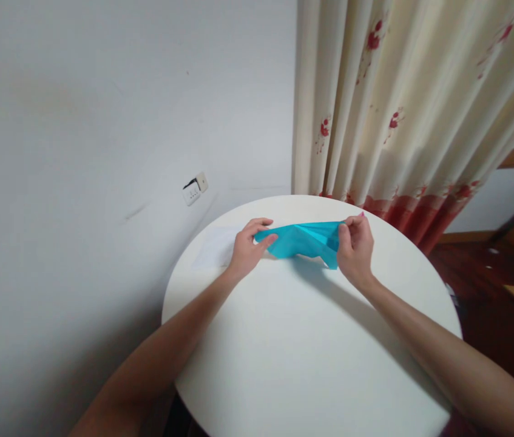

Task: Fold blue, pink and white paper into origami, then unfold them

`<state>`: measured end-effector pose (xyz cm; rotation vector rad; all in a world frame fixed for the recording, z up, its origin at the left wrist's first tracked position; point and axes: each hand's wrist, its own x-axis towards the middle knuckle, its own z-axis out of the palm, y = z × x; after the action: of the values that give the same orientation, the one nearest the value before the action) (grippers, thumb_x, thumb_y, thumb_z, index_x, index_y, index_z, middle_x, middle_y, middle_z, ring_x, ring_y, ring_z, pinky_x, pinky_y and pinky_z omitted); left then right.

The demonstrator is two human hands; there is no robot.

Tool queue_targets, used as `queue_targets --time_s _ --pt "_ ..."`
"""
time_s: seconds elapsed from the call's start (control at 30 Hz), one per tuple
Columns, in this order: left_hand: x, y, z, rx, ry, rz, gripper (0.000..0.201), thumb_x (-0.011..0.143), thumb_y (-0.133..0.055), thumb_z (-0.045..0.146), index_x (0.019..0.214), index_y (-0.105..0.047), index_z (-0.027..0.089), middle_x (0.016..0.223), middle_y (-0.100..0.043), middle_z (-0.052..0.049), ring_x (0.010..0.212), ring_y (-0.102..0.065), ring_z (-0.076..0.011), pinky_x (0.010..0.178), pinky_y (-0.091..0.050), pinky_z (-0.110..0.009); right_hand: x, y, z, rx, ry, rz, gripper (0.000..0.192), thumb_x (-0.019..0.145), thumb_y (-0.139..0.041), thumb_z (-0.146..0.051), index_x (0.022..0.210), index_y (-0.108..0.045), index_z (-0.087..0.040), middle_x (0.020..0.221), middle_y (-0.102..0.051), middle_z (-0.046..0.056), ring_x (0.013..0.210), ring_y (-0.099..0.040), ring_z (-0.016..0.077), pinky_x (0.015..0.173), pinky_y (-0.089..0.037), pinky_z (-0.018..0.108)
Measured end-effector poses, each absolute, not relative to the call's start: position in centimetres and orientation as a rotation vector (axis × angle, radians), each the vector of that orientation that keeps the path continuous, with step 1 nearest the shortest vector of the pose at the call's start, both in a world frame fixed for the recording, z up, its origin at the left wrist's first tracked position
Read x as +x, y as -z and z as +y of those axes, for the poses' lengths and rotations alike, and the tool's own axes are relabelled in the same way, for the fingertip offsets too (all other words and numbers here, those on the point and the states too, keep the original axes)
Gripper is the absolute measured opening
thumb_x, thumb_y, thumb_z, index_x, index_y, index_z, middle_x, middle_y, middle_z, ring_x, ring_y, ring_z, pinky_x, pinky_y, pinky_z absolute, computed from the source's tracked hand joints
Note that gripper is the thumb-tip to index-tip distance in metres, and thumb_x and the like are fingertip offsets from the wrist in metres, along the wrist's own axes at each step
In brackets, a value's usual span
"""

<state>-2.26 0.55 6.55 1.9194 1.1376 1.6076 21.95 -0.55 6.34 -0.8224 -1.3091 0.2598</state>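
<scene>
A thin, creased bright blue sheet (304,240) is stretched between my hands above the far half of the table; I cannot tell whether it is paper or plastic. My left hand (252,246) pinches its left end between thumb and fingers. At the other end, my right hand (357,246) grips it with fingers curled in. A tiny pink bit (362,213) shows just above the right fingers; what it belongs to is hidden. The lower edge of the sheet hangs uneven, and its shadow falls on the tabletop.
Beneath is a round white table (302,352). White paper (213,246) lies on it, left of my left hand. A wall socket (192,193) sits on the pale wall at the left. Cream curtains (375,121) with red flowers hang behind the table's far edge.
</scene>
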Motion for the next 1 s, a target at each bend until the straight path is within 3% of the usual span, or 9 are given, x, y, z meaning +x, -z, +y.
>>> queue_targets --time_s 0.1,0.2,0.3,0.4,0.47,0.53,0.63,0.77,1.0 --pt "-1.9 -7.0 -0.5 1.661 -1.565 1.134 0.032 0.075 -0.075 0.045 0.088 -0.064 0.018 0.070 -0.057 0.001 0.065 -0.055 -0.0139 0.059 -0.044 -0.024 22.2 -7.1 -0.8 -0.840 -0.383 -1.280 0.018 0.092 -0.054 -0.039 0.087 -0.047 -0.024 0.066 -0.037 -0.005 0.054 -0.035 0.0128 0.050 -0.027 0.028" --pt "-1.4 -7.1 -1.1 1.502 -1.578 1.169 0.049 0.079 -0.072 0.046 0.119 -0.055 0.022 0.062 -0.052 0.004 0.050 -0.047 -0.0106 0.048 -0.038 -0.022 22.4 -6.9 -0.5 -0.899 -0.475 -1.250 0.020 0.090 -0.056 -0.041 0.086 -0.045 -0.025 0.059 -0.029 -0.007 0.049 -0.029 0.0125 0.047 -0.022 0.028" --pt "-1.4 -7.1 -0.9 1.581 -1.628 1.228 0.047 0.085 -0.066 0.042 0.126 -0.053 0.023 0.077 -0.063 -0.001 0.063 -0.058 -0.0153 0.060 -0.047 -0.026 22.5 -6.2 0.2 -0.937 -0.562 -1.242 0.018 0.088 -0.058 -0.039 0.089 -0.046 -0.026 0.057 -0.032 -0.007 0.047 -0.029 0.0121 0.046 -0.022 0.027" --pt "-1.8 -6.5 0.1 1.817 -1.638 1.253 0.022 0.089 -0.059 0.035 0.102 -0.067 0.020 0.099 -0.069 -0.005 0.097 -0.062 -0.0215 0.091 -0.047 -0.032 22.8 -5.3 1.0 -0.947 -0.556 -1.295 0.014 0.086 -0.056 -0.036 0.090 -0.057 -0.022 0.064 -0.052 -0.002 0.054 -0.044 0.0145 0.051 -0.031 0.028" --pt "-2.0 -5.9 0.8 1.890 -1.576 1.237 0.021 0.091 -0.054 0.031 0.095 -0.071 0.019 0.101 -0.071 -0.005 0.103 -0.061 -0.0219 0.097 -0.043 -0.033 23.0 -4.6 1.6 -0.966 -0.491 -1.342 0.018 0.085 -0.053 -0.033 0.088 -0.065 -0.020 0.077 -0.064 0.004 0.067 -0.053 0.0175 0.059 -0.039 0.030" --pt "-2.2 -5.2 1.4 1.881 -1.516 1.246 0.023 0.092 -0.052 0.029 0.096 -0.072 0.019 0.102 -0.072 -0.005 0.101 -0.062 -0.0218 0.097 -0.043 -0.033 23.3 -3.8 2.2 -1.027 -0.488 -1.388 0.023 0.083 -0.050 -0.030 0.085 -0.070 -0.018 0.082 -0.068 0.005 0.068 -0.054 0.0178 0.061 -0.040 0.030" --pt "-2.5 -4.5 1.8 1.853 -1.431 1.266 0.023 0.090 -0.055 0.030 0.098 -0.074 0.019 0.103 -0.073 -0.005 0.101 -0.063 -0.0225 0.096 -0.043 -0.034 23.7 -2.7 2.9 -1.099 -0.630 -1.407 0.026 0.079 -0.050 -0.029 0.081 -0.072 -0.017 0.072 -0.067 0.003 0.057 -0.047 0.0146 0.054 -0.035 0.029" --pt "-2.7 -4.1 1.9 1.864 -1.313 1.216 0.027 0.080 -0.070 0.035 0.102 -0.075 0.020 0.105 -0.073 -0.006 0.099 -0.063 -0.0231 0.089 -0.046 -0.032 23.9 -1.8 3.5 -1.037 -0.895 -1.381 0.019 0.073 -0.065 -0.034 0.076 -0.071 -0.016 0.071 -0.066 0.002 0.061 -0.051 0.0141 0.057 -0.038 0.027" --pt "-3.0 -3.6 2.0 1.620 -1.134 1.183 0.044 0.071 -0.079 0.042 0.107 -0.076 0.017 0.100 -0.075 -0.009 0.084 -0.066 -0.0226 0.075 -0.050 -0.032 23.8 -0.7 3.7 -0.938 -1.314 -1.379 0.035 0.063 -0.081 -0.044 0.084 -0.073 -0.017 0.080 -0.071 0.003 0.064 -0.056 0.0140 0.060 -0.044 0.028"
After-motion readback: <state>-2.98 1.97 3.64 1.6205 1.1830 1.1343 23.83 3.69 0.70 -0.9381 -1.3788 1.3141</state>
